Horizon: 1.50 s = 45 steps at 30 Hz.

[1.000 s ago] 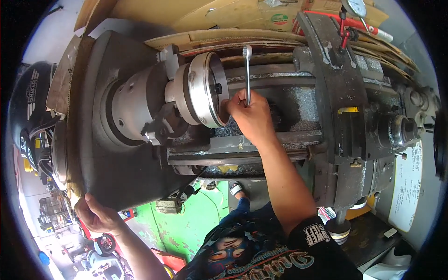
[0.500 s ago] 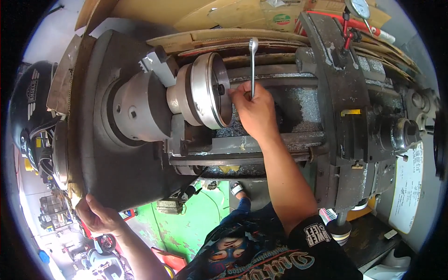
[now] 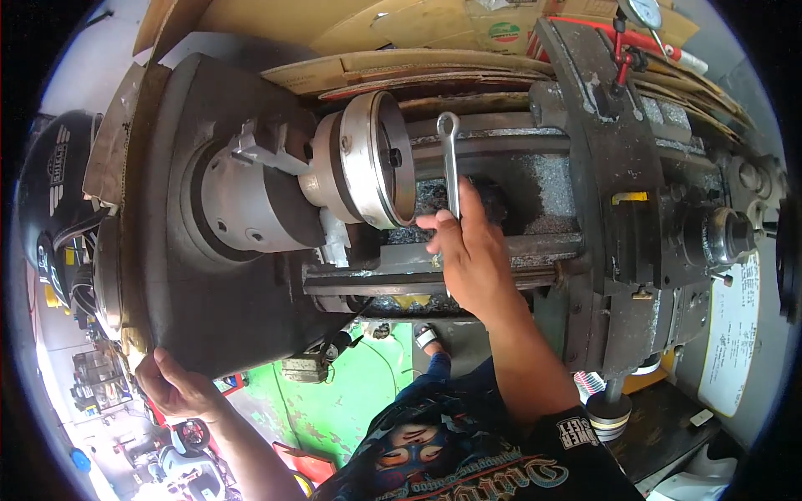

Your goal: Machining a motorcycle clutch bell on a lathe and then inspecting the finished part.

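Wrench (image 3: 451, 159) in the centre of the frame, its ring end up and its shaft nearly upright: we see it held in the fingers of the right hand (image 3: 474, 267), closed around its lower part, with the index finger laid along the shaft. The thumb side of this hand comes near the lower right rim of a silver metal ring (image 3: 361, 159), and we cannot tell whether they touch. The wrench's upper part is clear of that ring, just to its right. Inside the ring we make out a dark bolt head (image 3: 395, 157).

Left of the ring, we see it joined to a grey lathe chuck (image 3: 238, 204), which sits against the dark headstock (image 3: 234, 309). Behind the right hand runs the lathe bed (image 3: 501, 249), strewn with metal shavings (image 3: 551, 188); the carriage (image 3: 622, 150) stands at the right.

At the lower left, the left hand (image 3: 175, 386) is at the headstock's near corner, thumb raised; we cannot tell what its fingers grip.

Farther out, we find cardboard (image 3: 401, 33) along the top, a dial gauge (image 3: 642, 12) at the upper right and a green floor (image 3: 334, 409) below.
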Tool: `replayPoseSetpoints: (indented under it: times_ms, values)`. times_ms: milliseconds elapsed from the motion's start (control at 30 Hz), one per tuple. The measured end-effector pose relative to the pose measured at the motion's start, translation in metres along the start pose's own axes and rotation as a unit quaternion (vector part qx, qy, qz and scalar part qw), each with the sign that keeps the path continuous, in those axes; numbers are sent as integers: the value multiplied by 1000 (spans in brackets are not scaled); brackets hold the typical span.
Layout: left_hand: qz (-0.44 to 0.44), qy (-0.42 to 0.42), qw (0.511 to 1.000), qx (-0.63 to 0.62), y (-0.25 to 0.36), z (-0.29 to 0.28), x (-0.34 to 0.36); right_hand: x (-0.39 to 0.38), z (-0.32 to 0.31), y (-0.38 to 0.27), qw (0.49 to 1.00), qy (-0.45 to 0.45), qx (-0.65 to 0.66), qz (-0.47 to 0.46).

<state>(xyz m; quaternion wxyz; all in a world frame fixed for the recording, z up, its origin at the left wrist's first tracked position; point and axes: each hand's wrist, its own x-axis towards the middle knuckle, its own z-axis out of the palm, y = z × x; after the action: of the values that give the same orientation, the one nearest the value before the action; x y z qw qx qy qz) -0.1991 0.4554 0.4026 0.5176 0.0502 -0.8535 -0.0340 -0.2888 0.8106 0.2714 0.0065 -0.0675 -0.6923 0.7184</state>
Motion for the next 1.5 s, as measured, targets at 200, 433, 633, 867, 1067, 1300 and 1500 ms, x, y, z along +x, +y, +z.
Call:
replayPoseSetpoints:
  times_ms: [200, 433, 633, 867, 1067, 1300, 1500]
  values:
    - [14, 5, 1000, 3, 2, 1, 1, -7, -14, -19, 985, -39, -166, 39]
    - [44, 8, 999, 7, 4, 1, 3, -7, -17, -11, 984, -40, -166, 55]
    - [29, -1, 1000, 2, 1, 0, 2, -2, -19, -8, 986, -30, -149, 64]
    - [25, -3, 1000, 8, 0, -1, 1, -5, -19, -7, 991, -32, -98, 82]
    - [26, 4, 1000, 10, 4, 1, 2, -6, -21, -3, 993, -23, -80, 83]
    - [30, 2, 999, 13, 0, 0, 1, -9, -21, 1, 996, -23, -68, 59]
    - [25, -1, 1000, 11, -4, 1, -2, -12, -23, -1, 995, -22, -76, 59]
